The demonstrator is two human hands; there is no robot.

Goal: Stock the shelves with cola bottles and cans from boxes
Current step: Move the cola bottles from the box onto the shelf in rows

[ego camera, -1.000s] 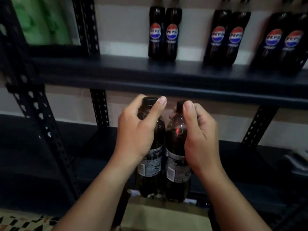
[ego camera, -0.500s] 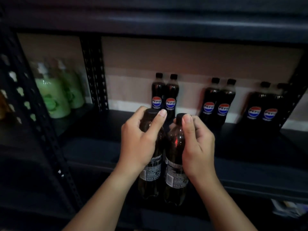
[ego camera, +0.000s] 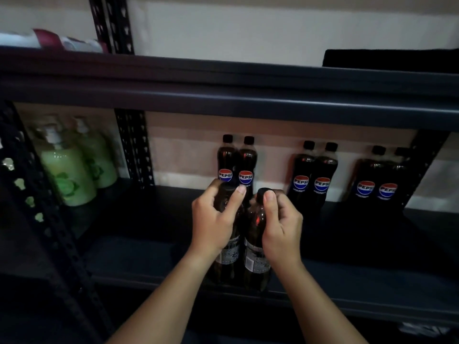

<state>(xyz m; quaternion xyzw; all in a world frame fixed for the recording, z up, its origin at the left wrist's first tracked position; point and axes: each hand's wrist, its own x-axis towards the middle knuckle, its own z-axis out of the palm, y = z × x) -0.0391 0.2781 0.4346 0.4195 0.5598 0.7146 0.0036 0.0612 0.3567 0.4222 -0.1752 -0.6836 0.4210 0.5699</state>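
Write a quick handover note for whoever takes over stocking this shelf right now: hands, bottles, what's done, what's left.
Left hand grips the neck of one cola bottle; right hand grips the neck of a second bottle beside it.
Both are upright at the front edge of the middle shelf, labels facing away; whether they rest on it is unclear.
Done: three pairs of bottles stand along the back wall.
Left: set these two in front of the left pair, release, fetch more. No boxes or cans in view.
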